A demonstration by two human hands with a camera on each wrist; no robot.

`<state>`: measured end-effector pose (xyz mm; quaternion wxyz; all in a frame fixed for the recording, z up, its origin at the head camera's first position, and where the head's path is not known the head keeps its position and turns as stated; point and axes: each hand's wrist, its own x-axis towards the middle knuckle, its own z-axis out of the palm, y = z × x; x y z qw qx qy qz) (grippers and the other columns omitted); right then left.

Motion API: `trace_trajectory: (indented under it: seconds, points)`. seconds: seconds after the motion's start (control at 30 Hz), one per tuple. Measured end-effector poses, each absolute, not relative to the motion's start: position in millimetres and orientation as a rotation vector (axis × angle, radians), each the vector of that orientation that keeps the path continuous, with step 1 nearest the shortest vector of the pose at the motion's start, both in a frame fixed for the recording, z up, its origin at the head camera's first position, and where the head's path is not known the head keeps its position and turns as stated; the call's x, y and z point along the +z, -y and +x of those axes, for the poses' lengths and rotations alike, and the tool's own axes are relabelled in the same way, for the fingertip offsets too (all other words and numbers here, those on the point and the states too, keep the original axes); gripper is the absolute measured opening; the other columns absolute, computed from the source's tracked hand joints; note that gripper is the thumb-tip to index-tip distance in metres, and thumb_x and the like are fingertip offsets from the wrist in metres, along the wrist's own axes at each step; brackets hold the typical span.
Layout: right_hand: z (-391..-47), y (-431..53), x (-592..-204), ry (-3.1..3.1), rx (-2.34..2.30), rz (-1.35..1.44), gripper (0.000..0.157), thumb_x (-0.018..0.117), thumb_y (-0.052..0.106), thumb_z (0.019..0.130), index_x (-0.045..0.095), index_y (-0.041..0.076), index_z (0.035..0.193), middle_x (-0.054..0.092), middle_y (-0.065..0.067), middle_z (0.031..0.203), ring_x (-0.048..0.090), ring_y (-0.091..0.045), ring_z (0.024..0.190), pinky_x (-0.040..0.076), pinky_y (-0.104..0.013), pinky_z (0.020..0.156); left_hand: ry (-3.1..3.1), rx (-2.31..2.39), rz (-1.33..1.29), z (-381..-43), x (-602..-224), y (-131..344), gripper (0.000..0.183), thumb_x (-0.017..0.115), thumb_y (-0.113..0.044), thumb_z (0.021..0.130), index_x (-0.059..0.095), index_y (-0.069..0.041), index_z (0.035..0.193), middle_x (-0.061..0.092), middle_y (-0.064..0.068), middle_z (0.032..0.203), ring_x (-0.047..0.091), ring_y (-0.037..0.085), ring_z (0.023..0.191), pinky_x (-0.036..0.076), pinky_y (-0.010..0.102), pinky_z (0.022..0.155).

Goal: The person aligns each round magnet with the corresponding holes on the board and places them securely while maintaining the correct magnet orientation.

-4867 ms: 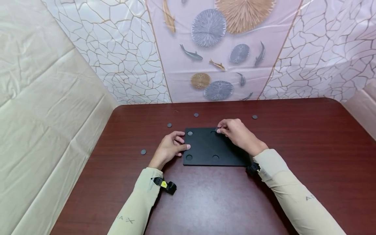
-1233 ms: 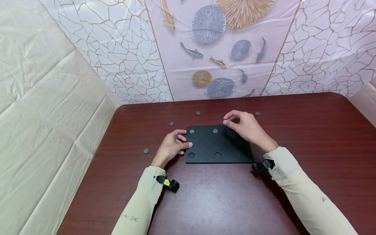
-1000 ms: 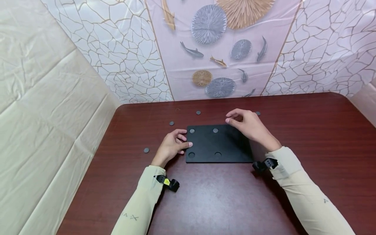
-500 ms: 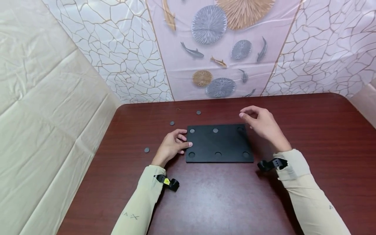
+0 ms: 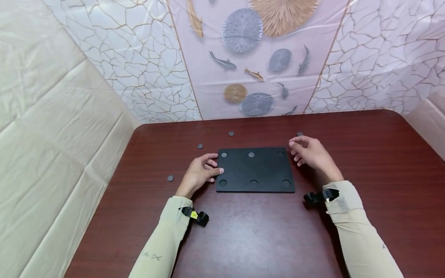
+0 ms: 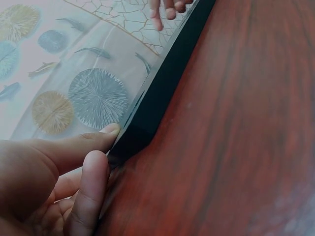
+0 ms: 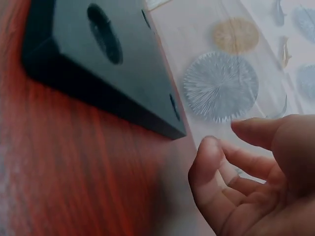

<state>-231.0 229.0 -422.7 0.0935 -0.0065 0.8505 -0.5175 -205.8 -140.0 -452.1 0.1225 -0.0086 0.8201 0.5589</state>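
Note:
A black board (image 5: 255,170) with six round holes lies flat on the dark red table (image 5: 264,239). Grey discs fill the far left hole (image 5: 224,155) and far middle hole (image 5: 251,154); the other holes are bare. My left hand (image 5: 213,165) rests against the board's left edge, thumb (image 6: 93,140) on the near corner of the board (image 6: 162,83). My right hand (image 5: 301,148) hovers just right of the far right corner, fingers loosely curled and holding nothing; in the right wrist view this right hand (image 7: 246,182) hangs beside the board (image 7: 98,64).
Loose grey discs lie on the table: one (image 5: 299,134) just beyond my right fingers, one (image 5: 231,133) behind the board, one (image 5: 199,146) at the far left, one (image 5: 170,178) left of my left hand. Patterned sheets wall the table's back and left.
My right hand left a disc in the far middle hole, then moved right off the board to beyond its far right corner. My left hand has stayed at the left edge.

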Motion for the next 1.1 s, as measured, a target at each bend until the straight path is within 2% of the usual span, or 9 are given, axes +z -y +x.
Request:
trace_trajectory:
  seconds: [0.13,0.33,0.5,0.8,1.1]
  points:
    - [-229,-231,-432,-2.421,-1.54,0.021,0.043,0.051,0.021,0.113,0.048,-0.006,0.147,0.065,-0.006,0.087,0.061,-0.011,0.064,0.058,-0.031,0.057,-2.389,1.617,-0.025,-204,-455,142,0.061,0.084,-0.012,0.092,0.061,-0.017,0.148,0.064,0.007,0.113,0.065,0.019,0.09,0.062,0.032,0.067]
    - [-230,-231,-432,-2.349,-1.519,-0.023,0.048,0.051,0.019,0.113,0.04,0.001,0.157,0.065,-0.006,0.084,0.056,-0.011,0.056,0.051,-0.028,0.049,-2.406,1.592,-0.004,-208,-449,143,0.059,0.084,-0.014,0.093,0.061,-0.017,0.147,0.064,0.008,0.114,0.066,0.021,0.091,0.062,0.032,0.068]
    - [-234,-228,-431,-2.341,-1.515,-0.077,0.056,0.059,0.022,0.111,0.037,0.005,0.159,0.061,-0.006,0.083,0.053,-0.011,0.051,0.047,-0.028,0.046,-2.422,1.601,0.008,-212,-445,144,0.059,0.084,-0.014,0.093,0.061,-0.017,0.147,0.064,0.008,0.115,0.066,0.022,0.093,0.062,0.032,0.068]
    - [-229,-229,-438,-2.406,-1.414,-0.121,0.066,0.074,0.027,0.102,0.041,0.005,0.155,0.061,-0.009,0.082,0.058,-0.017,0.054,0.053,-0.034,0.05,-2.398,1.6,0.01,-210,-452,142,0.06,0.084,-0.014,0.093,0.06,-0.017,0.148,0.064,0.008,0.115,0.065,0.02,0.091,0.062,0.031,0.068]
    - [-232,-229,-442,-2.383,-1.418,-0.185,0.071,0.074,0.018,0.101,0.036,0.001,0.157,0.061,-0.009,0.087,0.063,-0.015,0.063,0.059,-0.032,0.06,-2.395,1.61,-0.014,-208,-452,141,0.059,0.085,-0.012,0.092,0.062,-0.016,0.146,0.064,0.008,0.114,0.067,0.02,0.09,0.063,0.032,0.07]
